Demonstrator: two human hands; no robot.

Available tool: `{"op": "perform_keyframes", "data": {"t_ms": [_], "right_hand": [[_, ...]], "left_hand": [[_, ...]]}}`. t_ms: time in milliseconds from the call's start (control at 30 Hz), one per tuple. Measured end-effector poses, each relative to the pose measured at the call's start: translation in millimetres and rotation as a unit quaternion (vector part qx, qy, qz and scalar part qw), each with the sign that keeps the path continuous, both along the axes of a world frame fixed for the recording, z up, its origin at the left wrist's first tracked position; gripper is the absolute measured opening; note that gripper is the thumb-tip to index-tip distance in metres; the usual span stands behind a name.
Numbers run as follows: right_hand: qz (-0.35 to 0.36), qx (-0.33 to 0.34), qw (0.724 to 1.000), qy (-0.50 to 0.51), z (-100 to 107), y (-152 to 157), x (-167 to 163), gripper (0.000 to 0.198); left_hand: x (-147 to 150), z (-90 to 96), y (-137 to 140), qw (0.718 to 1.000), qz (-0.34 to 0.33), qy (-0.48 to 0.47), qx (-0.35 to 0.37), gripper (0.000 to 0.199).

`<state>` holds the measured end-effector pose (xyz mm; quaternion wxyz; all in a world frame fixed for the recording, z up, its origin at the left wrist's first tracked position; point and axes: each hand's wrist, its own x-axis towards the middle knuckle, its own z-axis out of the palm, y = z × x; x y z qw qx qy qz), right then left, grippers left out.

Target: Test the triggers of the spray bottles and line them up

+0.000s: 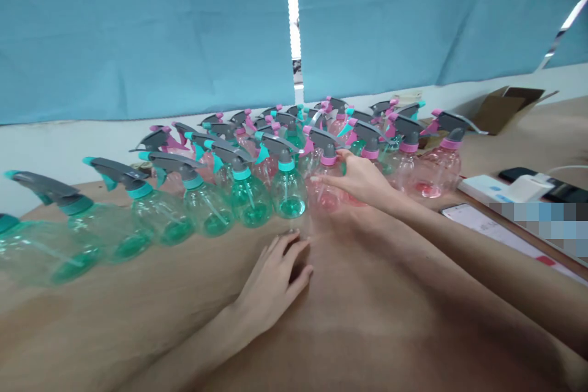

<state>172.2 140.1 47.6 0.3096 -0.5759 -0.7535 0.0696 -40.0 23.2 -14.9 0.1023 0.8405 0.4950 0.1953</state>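
My right hand (361, 179) reaches in from the right and grips a pink spray bottle (327, 196) just below its neck. Its thumb lies across the front and its fingers curl round the far side. The bottle stands upright on the table and has a grey and pink trigger head. My left hand (274, 282) rests on the tabletop (184, 318) in front of the bottles, fingers spread and loosely bent, holding nothing. Nearest to it is a green spray bottle (288, 193), at the right end of a front row of several green ones.
More pink and green spray bottles crowd behind. A pink spray bottle (441, 162) stands right of my right hand. Along the right lie a smartphone (496, 229), a white charger (528, 187) and a black phone (563, 187). Behind are an open cardboard box (498, 111) and a blue curtain (138, 30).
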Motion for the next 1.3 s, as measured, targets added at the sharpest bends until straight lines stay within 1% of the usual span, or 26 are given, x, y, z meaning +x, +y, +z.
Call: {"op": "perform_keyframes", "data": {"t_ms": [67, 200, 300, 400, 533, 567, 633, 733, 800, 867, 900, 967, 1033, 1067, 1133, 1200, 1300], "right_hand": [[-0.001, -0.003, 1.000, -0.009, 1, 4, -4, 0.074], [-0.004, 0.001, 1.000, -0.027, 0, 5, -5, 0.059], [-0.004, 0.005, 0.999, -0.034, 0, -3, -1, 0.055], [0.011, 0.008, 0.999, -0.035, 3, -19, 5, 0.053], [0.027, 0.004, 0.999, -0.036, 7, -52, 17, 0.049], [0.029, 0.001, 0.999, -0.035, 8, -61, 21, 0.047], [0.063, -0.006, 0.998, -0.029, 8, -79, 28, 0.040], [0.103, 0.017, 0.994, -0.019, 8, -99, 40, 0.034], [0.135, 0.038, 0.990, -0.007, 9, -103, 48, 0.032], [0.179, 0.034, 0.982, 0.042, 10, -102, 55, 0.032], [0.201, 0.014, 0.976, 0.079, 11, -100, 58, 0.031], [0.251, -0.046, 0.955, 0.154, 13, -96, 61, 0.032], [0.291, -0.097, 0.929, 0.207, 13, -93, 62, 0.043], [0.304, -0.109, 0.921, 0.220, 12, -92, 62, 0.049], [0.309, -0.114, 0.915, 0.233, 9, -91, 61, 0.056], [0.296, -0.118, 0.918, 0.237, 6, -91, 60, 0.062], [0.294, -0.134, 0.911, 0.258, 6, -92, 60, 0.062]], "left_hand": [[0, 2.6, -1, 1.000, 0.014, -0.018, 0.001, 0.029], [3, 6.7, -2, 0.997, 0.044, -0.057, 0.007, 0.023], [11, 7.2, -1, 0.994, 0.060, -0.086, 0.012, 0.025], [25, 6.3, 3, 0.990, 0.074, -0.116, 0.023, 0.041], [47, 6.7, 7, 0.986, 0.074, -0.147, 0.026, 0.070], [52, 7.5, 7, 0.983, 0.075, -0.166, 0.012, 0.077], [62, 9.7, 4, 0.977, 0.064, -0.201, -0.022, 0.085], [72, 13.2, -4, 0.967, 0.014, -0.242, -0.078, 0.091], [76, 15.0, -11, 0.964, -0.012, -0.250, -0.094, 0.087], [78, 16.8, -18, 0.965, -0.027, -0.243, -0.096, 0.081], [79, 17.9, -20, 0.966, -0.035, -0.239, -0.096, 0.080], [81, 20.8, -24, 0.965, -0.053, -0.236, -0.103, 0.079], [83, 23.8, -25, 0.961, -0.073, -0.240, -0.114, 0.079], [84, 24.9, -25, 0.959, -0.082, -0.242, -0.120, 0.078], [86, 25.5, -24, 0.956, -0.099, -0.245, -0.128, 0.077], [89, 24.0, -21, 0.954, -0.111, -0.245, -0.135, 0.073], [90, 20.3, -18, 0.954, -0.115, -0.238, -0.138, 0.067]]}}
